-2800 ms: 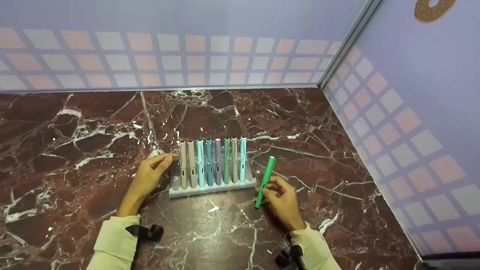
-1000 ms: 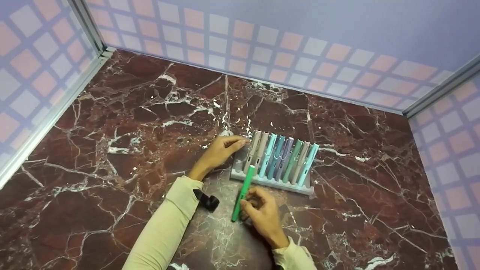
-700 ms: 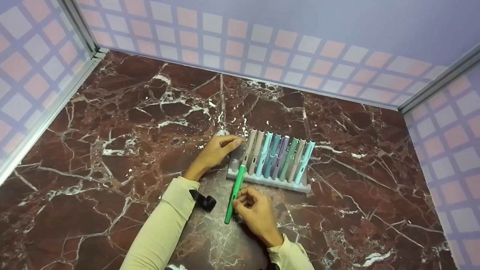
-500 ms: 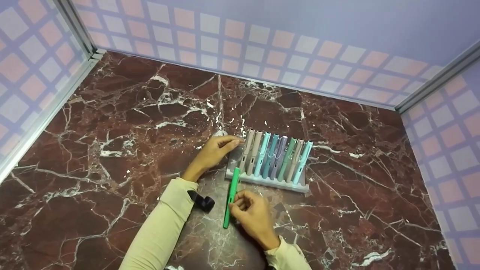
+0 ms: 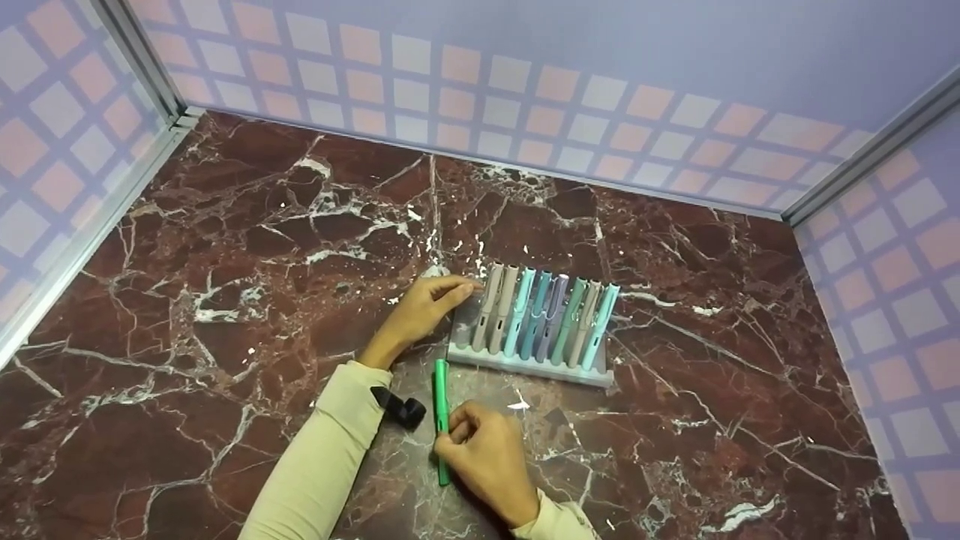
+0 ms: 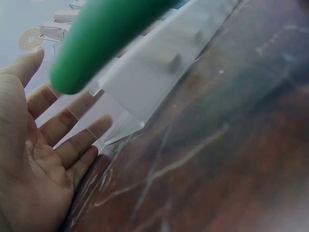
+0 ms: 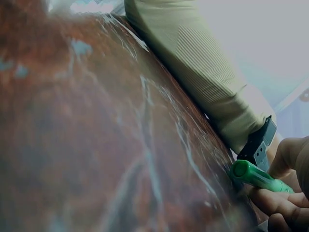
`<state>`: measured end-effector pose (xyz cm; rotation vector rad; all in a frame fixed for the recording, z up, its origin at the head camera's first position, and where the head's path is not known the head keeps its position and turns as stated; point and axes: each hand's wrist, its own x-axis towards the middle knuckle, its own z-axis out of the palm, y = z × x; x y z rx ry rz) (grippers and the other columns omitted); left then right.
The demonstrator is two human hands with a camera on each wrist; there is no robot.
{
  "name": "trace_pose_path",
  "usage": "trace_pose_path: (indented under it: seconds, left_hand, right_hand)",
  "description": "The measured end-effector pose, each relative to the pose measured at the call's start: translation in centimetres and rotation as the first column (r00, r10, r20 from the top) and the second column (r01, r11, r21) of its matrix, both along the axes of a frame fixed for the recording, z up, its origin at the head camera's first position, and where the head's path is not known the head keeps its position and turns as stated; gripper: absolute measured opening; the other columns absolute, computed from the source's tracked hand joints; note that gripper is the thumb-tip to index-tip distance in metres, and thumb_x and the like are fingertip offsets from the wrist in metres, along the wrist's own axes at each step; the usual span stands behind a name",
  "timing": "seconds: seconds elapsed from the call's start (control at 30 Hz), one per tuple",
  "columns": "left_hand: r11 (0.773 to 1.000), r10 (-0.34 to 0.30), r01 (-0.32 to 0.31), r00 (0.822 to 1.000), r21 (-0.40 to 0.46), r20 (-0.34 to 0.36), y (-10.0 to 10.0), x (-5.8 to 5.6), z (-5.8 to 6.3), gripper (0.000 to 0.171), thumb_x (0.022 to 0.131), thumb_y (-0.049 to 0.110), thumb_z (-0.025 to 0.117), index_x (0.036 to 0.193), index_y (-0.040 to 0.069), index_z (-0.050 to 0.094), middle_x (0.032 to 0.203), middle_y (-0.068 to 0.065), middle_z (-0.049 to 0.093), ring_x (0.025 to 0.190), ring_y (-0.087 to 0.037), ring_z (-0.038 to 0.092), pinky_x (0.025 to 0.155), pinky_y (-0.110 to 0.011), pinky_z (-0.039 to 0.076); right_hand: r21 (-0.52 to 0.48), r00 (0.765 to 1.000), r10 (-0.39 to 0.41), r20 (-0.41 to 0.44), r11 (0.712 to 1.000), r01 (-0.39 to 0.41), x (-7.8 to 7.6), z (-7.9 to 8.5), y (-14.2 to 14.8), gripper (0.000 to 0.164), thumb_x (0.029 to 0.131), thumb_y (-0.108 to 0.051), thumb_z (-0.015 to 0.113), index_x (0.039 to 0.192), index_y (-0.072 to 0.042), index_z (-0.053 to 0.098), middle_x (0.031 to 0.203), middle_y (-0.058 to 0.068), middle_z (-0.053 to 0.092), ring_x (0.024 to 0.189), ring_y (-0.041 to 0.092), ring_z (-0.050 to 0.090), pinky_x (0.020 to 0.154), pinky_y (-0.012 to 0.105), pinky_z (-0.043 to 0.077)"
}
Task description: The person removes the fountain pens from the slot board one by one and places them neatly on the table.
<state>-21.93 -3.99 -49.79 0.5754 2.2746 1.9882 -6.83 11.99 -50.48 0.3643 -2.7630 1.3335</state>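
Note:
My right hand (image 5: 484, 457) pinches a green pen (image 5: 441, 420) between thumb and fingers, in front of the stand's left end. The pen points away from me in the head view; its blurred green end crosses the top of the left wrist view. My left hand (image 5: 424, 311) is at the left side of a clear pen stand (image 5: 525, 366). In the left wrist view its fingers (image 6: 72, 147) are extended, partly seen through the clear plastic, with the thumb apart. Several pens lean in a row on the stand, among them brown, light blue, purple and a dull green pen (image 5: 570, 322).
The table (image 5: 712, 420) has a dark red marble pattern with white veins. Purple panels with pink and white checks, such as the back panel (image 5: 525, 97), enclose it at the back and both sides. A black wrist strap (image 5: 401, 409) sits on the left sleeve.
The head view has swung left. My right hand has carried the green pen from right of the stand to its front left, then slightly nearer me. My left hand stays beside the stand.

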Motion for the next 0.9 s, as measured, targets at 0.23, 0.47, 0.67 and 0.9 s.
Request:
trace_pose_path:
  seconds: [0.23, 0.47, 0.67, 0.9]
  left_hand:
    - [1.000, -0.019, 0.019, 1.000, 0.025, 0.000, 0.0, 0.9, 1.8, 0.028, 0.103, 0.009, 0.052, 0.121, -0.010, 0.066, 0.122, -0.025, 0.067, 0.120, -0.038, 0.061, 0.108, -0.045, 0.045]
    - [1.000, -0.014, 0.014, 1.000, 0.016, -0.008, 0.2, 0.9, 1.9, 0.028, 0.103, 0.007, 0.052, 0.120, -0.010, 0.066, 0.121, -0.025, 0.068, 0.119, -0.037, 0.062, 0.107, -0.043, 0.046]
    - [1.000, -0.021, 0.021, 1.000, 0.014, -0.020, 0.2, 0.4, 1.2, 0.028, 0.103, 0.006, 0.051, 0.120, -0.011, 0.065, 0.121, -0.026, 0.068, 0.117, -0.038, 0.062, 0.105, -0.042, 0.048]
    - [1.000, -0.015, 0.015, 1.000, 0.019, -0.010, 0.3, -1.1, -1.6, 0.028, 0.104, 0.009, 0.051, 0.122, -0.007, 0.066, 0.123, -0.023, 0.068, 0.117, -0.036, 0.063, 0.104, -0.041, 0.048]
  right_hand:
    - [0.093, 0.998, -0.061, -0.015, 0.994, 0.062, -0.1, 0.0, -0.7, 0.010, 0.067, -0.013, 0.073, 0.066, -0.017, 0.064, 0.053, -0.014, 0.058, 0.046, -0.006, 0.044, 0.044, 0.014, 0.041]
    - [0.149, 0.994, -0.096, -0.048, 0.984, 0.102, -0.2, -0.1, -0.9, 0.012, 0.067, -0.016, 0.074, 0.065, -0.020, 0.062, 0.051, -0.016, 0.054, 0.044, -0.007, 0.041, 0.042, 0.015, 0.037]
    - [0.154, 0.989, -0.114, -0.095, 0.980, 0.128, 0.0, -0.3, -1.1, 0.014, 0.068, -0.015, 0.073, 0.065, -0.022, 0.061, 0.052, -0.018, 0.054, 0.045, -0.007, 0.042, 0.042, 0.014, 0.037]
    - [0.210, 0.983, -0.101, -0.152, 0.969, 0.132, 0.3, -0.7, -1.2, 0.019, 0.069, -0.017, 0.074, 0.062, -0.022, 0.057, 0.052, -0.016, 0.052, 0.045, -0.004, 0.041, 0.042, 0.014, 0.037]
